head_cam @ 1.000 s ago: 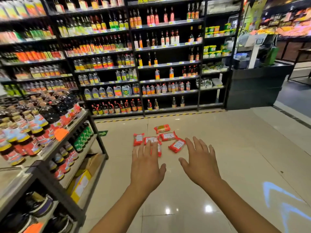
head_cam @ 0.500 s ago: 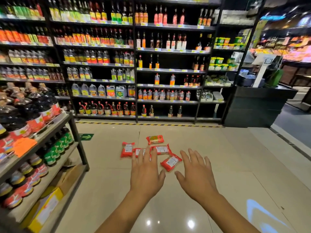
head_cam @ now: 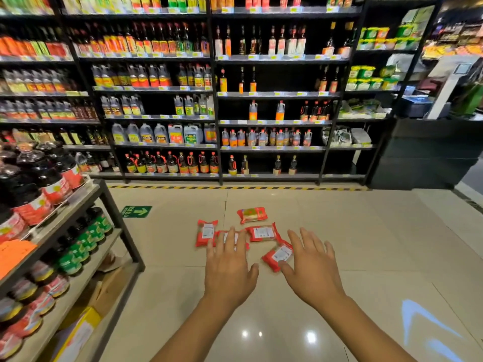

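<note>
Several red food packets with white labels lie scattered on the beige tiled floor: one furthest away (head_cam: 252,215), one at the left (head_cam: 206,233), one in the middle (head_cam: 263,232) and one nearest (head_cam: 278,255). Another packet (head_cam: 220,235) is mostly hidden behind my left hand. My left hand (head_cam: 228,270) is stretched forward, fingers spread and straight, holding nothing. My right hand (head_cam: 312,267) is likewise stretched out with spread fingers, just right of the nearest packet. Both hands hover in the air above the floor.
A low shelf rack (head_cam: 78,226) with dark sauce bottles and jars stands at the left, a cardboard box (head_cam: 78,333) on its bottom level. Tall black shelves (head_cam: 217,121) of bottles fill the back wall behind yellow-black floor tape (head_cam: 235,187). A dark counter (head_cam: 428,152) stands at right.
The view has advanced towards the packets and the back shelves. Both hands stay outstretched with spread fingers; the packets now sit closer to my fingertips.
</note>
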Action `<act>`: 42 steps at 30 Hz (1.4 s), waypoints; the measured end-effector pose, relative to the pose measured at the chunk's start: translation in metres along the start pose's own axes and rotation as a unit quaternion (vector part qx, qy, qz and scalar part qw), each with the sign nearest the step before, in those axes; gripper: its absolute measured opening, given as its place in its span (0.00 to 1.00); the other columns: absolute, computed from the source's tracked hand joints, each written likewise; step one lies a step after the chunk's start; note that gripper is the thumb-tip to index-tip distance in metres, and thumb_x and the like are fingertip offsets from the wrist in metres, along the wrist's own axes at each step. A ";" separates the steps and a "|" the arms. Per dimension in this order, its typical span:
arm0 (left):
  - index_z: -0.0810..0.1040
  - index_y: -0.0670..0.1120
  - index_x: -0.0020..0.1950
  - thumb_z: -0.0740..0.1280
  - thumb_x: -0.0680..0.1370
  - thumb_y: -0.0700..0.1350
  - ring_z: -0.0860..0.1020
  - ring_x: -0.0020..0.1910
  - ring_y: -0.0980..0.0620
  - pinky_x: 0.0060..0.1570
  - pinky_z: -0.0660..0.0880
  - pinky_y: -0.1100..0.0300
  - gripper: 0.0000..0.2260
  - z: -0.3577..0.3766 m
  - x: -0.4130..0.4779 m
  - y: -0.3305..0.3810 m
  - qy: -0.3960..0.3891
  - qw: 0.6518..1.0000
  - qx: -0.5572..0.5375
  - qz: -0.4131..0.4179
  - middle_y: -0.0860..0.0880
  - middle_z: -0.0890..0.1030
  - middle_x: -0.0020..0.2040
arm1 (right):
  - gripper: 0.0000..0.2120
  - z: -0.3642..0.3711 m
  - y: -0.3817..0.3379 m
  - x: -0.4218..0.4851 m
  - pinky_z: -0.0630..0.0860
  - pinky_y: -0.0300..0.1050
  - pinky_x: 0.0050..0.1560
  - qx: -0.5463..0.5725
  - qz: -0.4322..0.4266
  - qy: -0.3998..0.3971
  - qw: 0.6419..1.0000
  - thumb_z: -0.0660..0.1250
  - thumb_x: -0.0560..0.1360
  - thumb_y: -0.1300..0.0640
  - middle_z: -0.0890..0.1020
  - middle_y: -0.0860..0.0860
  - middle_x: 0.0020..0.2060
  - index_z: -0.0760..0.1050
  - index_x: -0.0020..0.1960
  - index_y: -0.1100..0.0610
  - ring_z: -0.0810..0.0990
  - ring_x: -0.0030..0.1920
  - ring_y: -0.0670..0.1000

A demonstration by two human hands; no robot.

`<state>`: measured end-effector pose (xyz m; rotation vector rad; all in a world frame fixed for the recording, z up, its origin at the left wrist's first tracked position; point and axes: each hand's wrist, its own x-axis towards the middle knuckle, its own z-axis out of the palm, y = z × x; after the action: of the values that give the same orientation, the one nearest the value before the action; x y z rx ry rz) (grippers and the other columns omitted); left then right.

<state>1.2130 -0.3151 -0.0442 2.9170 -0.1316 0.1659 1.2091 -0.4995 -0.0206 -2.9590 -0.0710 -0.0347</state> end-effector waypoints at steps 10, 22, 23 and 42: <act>0.49 0.49 0.85 0.58 0.83 0.62 0.51 0.83 0.42 0.80 0.46 0.43 0.36 0.028 0.176 -0.008 -0.023 0.997 0.061 -0.040 0.46 0.52 0.85 | 0.35 0.029 0.030 0.201 0.50 0.58 0.79 0.031 -0.034 -0.034 0.998 0.58 0.82 0.38 0.54 0.55 0.82 0.49 0.83 0.49 0.52 0.82 0.57; 0.50 0.48 0.84 0.61 0.82 0.61 0.53 0.82 0.40 0.81 0.46 0.43 0.37 0.101 0.308 -0.015 -0.102 0.991 0.049 -0.079 0.44 0.53 0.85 | 0.36 0.095 0.077 0.355 0.52 0.59 0.79 0.026 -0.017 -0.114 0.993 0.57 0.81 0.38 0.56 0.56 0.82 0.50 0.83 0.52 0.53 0.81 0.57; 0.49 0.48 0.85 0.60 0.82 0.61 0.53 0.83 0.41 0.81 0.46 0.43 0.37 0.107 0.318 -0.019 -0.114 0.989 0.048 -0.080 0.44 0.52 0.85 | 0.37 0.101 0.079 0.366 0.52 0.59 0.79 0.025 -0.012 -0.121 0.992 0.57 0.81 0.38 0.56 0.56 0.82 0.49 0.83 0.52 0.53 0.81 0.57; 0.49 0.47 0.85 0.57 0.84 0.62 0.54 0.83 0.42 0.80 0.52 0.44 0.35 0.268 0.563 -0.128 -0.257 0.965 0.032 -0.051 0.45 0.53 0.85 | 0.36 0.223 0.103 0.585 0.58 0.58 0.76 -0.015 0.126 -0.206 0.970 0.57 0.81 0.37 0.63 0.54 0.79 0.52 0.82 0.54 0.61 0.78 0.58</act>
<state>1.8106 -0.2922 -0.2630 2.9498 -0.0549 -0.6173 1.8021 -0.5341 -0.2425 -2.9284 0.2517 0.6170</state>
